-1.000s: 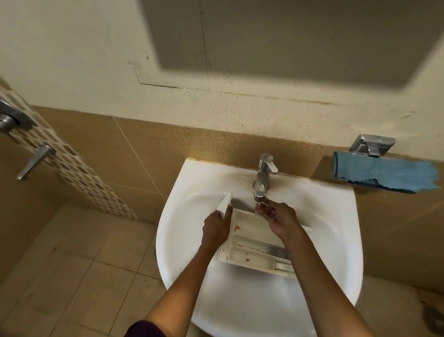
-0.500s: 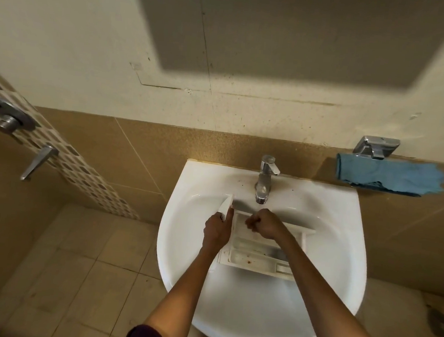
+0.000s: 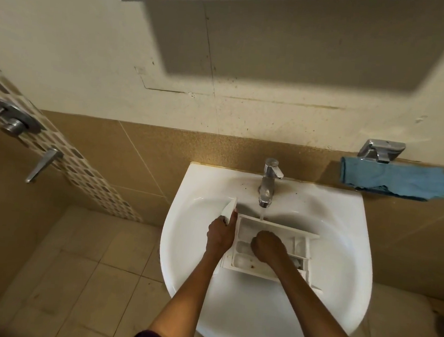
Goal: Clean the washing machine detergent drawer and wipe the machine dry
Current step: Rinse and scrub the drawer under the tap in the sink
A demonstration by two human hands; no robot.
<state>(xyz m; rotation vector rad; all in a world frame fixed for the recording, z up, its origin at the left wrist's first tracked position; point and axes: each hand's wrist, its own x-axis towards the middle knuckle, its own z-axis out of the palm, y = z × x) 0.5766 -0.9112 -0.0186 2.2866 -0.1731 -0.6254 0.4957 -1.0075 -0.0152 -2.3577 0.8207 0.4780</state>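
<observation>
1. The sink is white, smooth and shiny.
2. The tap is shiny metal.
3. The drawer is white plastic and looks matt.
4. The blue cloth on the right looks soft.

The white plastic detergent drawer lay open side up across the sink basin, its front panel at the left end, tilted up and gripped by the left hand. Brown specks dotted its divided compartments, and the tap water struck its far wall. The blue cloth hung well apart, up to the right.
</observation>
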